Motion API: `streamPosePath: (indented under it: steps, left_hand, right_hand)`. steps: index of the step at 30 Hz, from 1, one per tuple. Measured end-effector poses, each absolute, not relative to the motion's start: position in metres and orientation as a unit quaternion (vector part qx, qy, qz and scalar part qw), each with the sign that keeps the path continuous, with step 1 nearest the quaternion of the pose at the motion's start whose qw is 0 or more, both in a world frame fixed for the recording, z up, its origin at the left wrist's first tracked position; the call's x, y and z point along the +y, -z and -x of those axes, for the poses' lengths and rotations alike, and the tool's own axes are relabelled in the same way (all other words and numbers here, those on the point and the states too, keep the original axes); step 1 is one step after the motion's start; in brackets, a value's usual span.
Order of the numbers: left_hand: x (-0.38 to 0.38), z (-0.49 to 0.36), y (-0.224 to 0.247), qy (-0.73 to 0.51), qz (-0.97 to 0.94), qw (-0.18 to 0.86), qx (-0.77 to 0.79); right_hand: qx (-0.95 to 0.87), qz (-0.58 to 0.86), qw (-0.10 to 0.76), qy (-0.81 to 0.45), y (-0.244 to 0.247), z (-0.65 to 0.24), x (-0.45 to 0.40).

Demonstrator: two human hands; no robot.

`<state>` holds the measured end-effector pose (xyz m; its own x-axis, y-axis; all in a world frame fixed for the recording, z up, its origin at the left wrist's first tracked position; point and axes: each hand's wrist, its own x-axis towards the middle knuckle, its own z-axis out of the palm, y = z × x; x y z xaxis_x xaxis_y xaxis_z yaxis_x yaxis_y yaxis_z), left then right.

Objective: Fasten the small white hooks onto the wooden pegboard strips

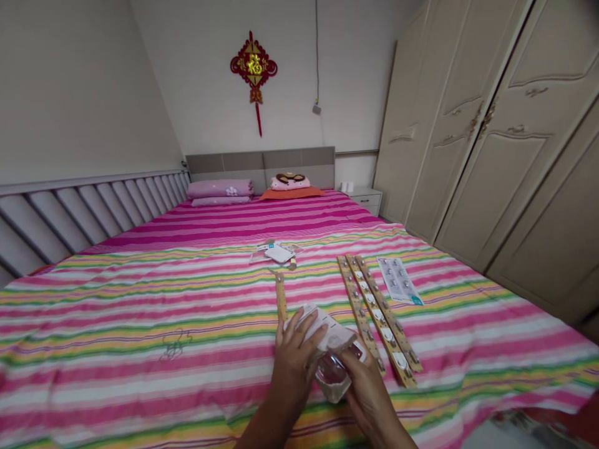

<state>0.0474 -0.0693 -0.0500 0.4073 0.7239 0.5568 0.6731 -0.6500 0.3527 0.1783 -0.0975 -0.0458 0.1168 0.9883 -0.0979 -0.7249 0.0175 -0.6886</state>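
Near the front edge of the striped bed, both hands hold one whitish package (330, 330) with a clear plastic lower part. My left hand (296, 346) lies over its left side, fingers bent onto the white face. My right hand (362, 374) grips the lower right side, thumb on the clear part. A wooden strip (281, 296) extends from behind my left hand. To the right lie several wooden strips (377, 312) side by side, bearing metal clips and white round pieces. Beyond them is a card (400, 280) with small metal pieces.
Farther back on the bed lie a white packet (279, 252) and small brown items. A tangle of thin thread (174, 345) is at the left. Folded bedding (219, 189) rests by the headboard, a railing (93, 212) runs left, and wardrobes (505, 162) stand right.
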Motion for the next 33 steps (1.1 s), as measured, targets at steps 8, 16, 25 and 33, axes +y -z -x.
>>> streamPosePath:
  steps: [8,16,25,33]
  left_hand:
    - [-0.058,-0.056,0.048,-0.349,-0.785,0.201,0.471]
    - [-0.047,-0.068,0.053,-0.409,-0.697,0.356,0.468]
    - [-0.026,-0.074,0.059,-0.501,-0.528,0.492,0.478]
    - [-0.023,-0.074,0.064,-0.470,-0.565,0.499,0.460]
  right_hand:
    - [-0.172,0.312,0.691,-0.629,0.053,-0.177,-0.093]
    - [-0.124,0.281,0.710,-0.634,0.059,-0.181,-0.084]
    - [-0.120,0.277,0.704,-0.643,0.074,-0.181,-0.073]
    - [-0.105,0.308,0.709,-0.626,0.091,-0.186,-0.068]
